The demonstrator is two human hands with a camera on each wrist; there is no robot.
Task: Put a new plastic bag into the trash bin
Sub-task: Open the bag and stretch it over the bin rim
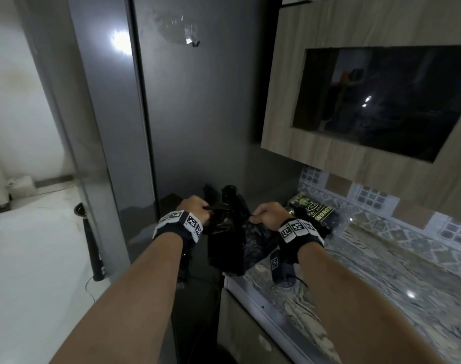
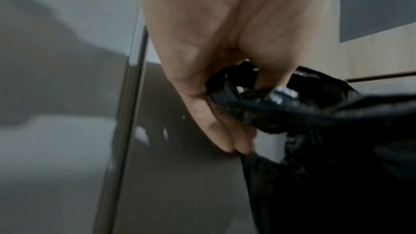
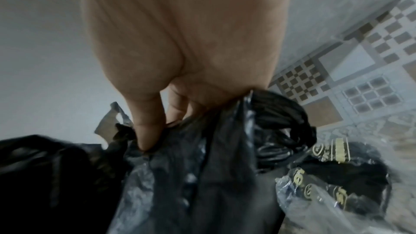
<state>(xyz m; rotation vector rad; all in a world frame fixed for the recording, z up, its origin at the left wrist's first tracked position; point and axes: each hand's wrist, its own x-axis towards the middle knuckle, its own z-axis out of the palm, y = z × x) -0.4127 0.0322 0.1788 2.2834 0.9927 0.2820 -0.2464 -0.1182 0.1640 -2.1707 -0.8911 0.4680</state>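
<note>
A black plastic bag (image 1: 225,240) hangs between my two hands over the gap beside the counter. My left hand (image 1: 195,207) grips its left edge; in the left wrist view the fingers (image 2: 216,127) curl round a bunched strip of the bag (image 2: 281,109). My right hand (image 1: 267,212) pinches the right edge, and the right wrist view shows its fingers (image 3: 148,127) closed on the bag (image 3: 191,175). No trash bin shows clearly in any view.
A clear packet of black bags (image 1: 312,212) with gold print lies on the marbled counter (image 1: 381,271) at the right. A grey fridge (image 1: 192,114) stands ahead and a wooden wall cabinet (image 1: 355,82) hangs above the counter. A dark baton-like object (image 1: 92,248) leans at the fridge's left.
</note>
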